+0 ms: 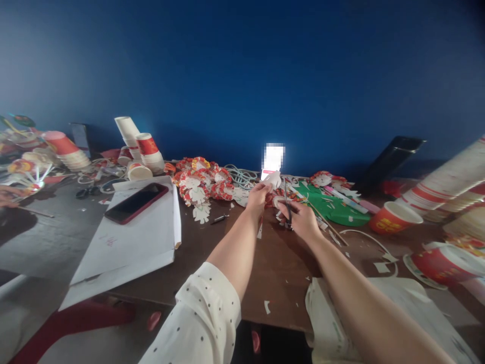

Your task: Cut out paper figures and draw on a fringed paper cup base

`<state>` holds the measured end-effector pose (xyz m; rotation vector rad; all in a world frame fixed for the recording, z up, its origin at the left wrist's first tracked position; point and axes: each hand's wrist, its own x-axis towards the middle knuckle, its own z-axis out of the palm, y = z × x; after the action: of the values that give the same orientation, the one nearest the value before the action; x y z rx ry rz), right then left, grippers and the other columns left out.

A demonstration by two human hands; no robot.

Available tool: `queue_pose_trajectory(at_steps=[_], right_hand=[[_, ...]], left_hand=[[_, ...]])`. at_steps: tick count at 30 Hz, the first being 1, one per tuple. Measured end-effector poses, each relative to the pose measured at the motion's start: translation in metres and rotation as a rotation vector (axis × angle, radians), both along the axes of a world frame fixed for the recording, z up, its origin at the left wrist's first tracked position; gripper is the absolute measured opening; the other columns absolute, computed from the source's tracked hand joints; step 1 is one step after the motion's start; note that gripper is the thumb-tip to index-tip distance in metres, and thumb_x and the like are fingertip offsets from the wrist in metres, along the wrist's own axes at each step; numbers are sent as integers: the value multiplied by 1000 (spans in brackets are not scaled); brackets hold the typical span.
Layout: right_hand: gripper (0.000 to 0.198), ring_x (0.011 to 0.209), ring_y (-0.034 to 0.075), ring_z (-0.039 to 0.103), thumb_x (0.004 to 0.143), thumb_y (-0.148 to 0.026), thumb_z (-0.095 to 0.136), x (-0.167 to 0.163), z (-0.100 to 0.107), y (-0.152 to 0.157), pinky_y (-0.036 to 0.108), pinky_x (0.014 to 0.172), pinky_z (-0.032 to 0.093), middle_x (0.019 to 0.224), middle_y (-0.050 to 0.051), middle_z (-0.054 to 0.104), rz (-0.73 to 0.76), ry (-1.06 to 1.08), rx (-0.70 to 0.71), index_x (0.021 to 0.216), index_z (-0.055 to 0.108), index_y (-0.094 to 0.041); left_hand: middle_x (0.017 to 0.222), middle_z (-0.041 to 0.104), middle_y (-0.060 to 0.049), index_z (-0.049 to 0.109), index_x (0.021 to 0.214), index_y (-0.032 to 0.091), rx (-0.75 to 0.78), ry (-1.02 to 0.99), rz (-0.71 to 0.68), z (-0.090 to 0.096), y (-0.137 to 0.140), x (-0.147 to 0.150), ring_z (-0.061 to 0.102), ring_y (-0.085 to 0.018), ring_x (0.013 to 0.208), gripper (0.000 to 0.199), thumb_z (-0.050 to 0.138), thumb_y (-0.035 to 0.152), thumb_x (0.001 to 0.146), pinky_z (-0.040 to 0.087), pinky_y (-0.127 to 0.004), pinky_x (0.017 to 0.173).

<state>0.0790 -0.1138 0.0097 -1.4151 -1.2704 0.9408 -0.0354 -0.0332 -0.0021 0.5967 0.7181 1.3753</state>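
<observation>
Near the back of the brown table, my left hand (259, 196) pinches a white paper piece (273, 179), which juts up from the fingertips. My right hand (301, 218) is closed around a pair of scissors (287, 202) with dark handles, blades pointing up and away beside the paper. The two hands are close together but apart. Left of them lies a heap of red and white paper cutouts (200, 182). To the right is a green sheet (328, 205) strewn with paper scraps and pens.
A phone (137, 202) rests on a white folder (125, 247) at left. Paper cups (148, 151) stand behind it; a red cup (394, 217) and long cup stacks (447, 177) are at right. Another person's hand (13, 194) shows at far left. A blue wall (242, 76) rises behind.
</observation>
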Motion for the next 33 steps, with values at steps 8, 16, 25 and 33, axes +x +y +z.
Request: queue_pose_trajectory(at_steps=[8, 16, 25, 33], right_hand=[[56, 51, 15, 59, 65, -58, 76, -1, 1, -2, 28, 51, 51, 59, 1, 63, 12, -15, 15, 99, 74, -14], [58, 51, 15, 58, 64, -57, 78, 1, -5, 1, 28, 52, 51, 58, -1, 63, 43, -29, 22, 102, 75, -14], [51, 71, 20, 68, 76, -58, 69, 19, -9, 6, 29, 65, 52, 80, 4, 74, -56, -384, 186, 109, 75, -20], [56, 66, 20, 60, 75, -61, 66, 70, 17, 13, 30, 63, 46, 67, 1, 67, -435, -502, 104, 113, 74, -20]], left_hand=[[56, 54, 4, 54, 66, 16, 5, 47, -1, -5, 6, 0, 49, -5, 50, 26, 79, 23, 67, 38, -17, 52], [58, 55, 5, 55, 67, 16, 17, 38, -2, -4, 3, 0, 48, -4, 49, 25, 78, 23, 67, 37, -16, 51], [58, 57, 2, 59, 70, 16, -29, 173, 46, -9, 6, 0, 52, -8, 51, 12, 71, 19, 73, 41, -20, 53], [54, 54, 3, 58, 69, 17, -18, 273, 88, -12, 6, 2, 50, -9, 49, 12, 68, 21, 74, 41, -21, 51]])
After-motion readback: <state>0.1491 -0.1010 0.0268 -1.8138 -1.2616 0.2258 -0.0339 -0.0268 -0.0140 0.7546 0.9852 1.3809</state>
